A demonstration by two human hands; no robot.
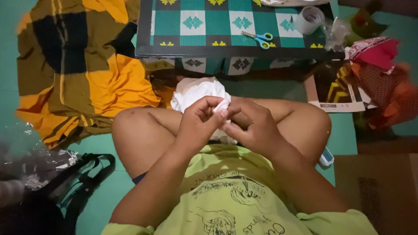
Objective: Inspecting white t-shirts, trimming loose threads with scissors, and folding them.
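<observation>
Lime shirt (226, 196) below, I pinch white cloth (196, 93) with both left hand (198, 124) and right hand (252, 128), mid-fold; next needs a firmer pinch.

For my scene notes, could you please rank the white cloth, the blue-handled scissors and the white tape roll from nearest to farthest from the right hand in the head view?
1. White cloth: pinched in the right hand.
2. Blue-handled scissors: on the table above.
3. White tape roll: upper right.

White cloth (196, 92) partly hidden behind both hands; bag (65, 182) cut by left edge, blurred.
</observation>
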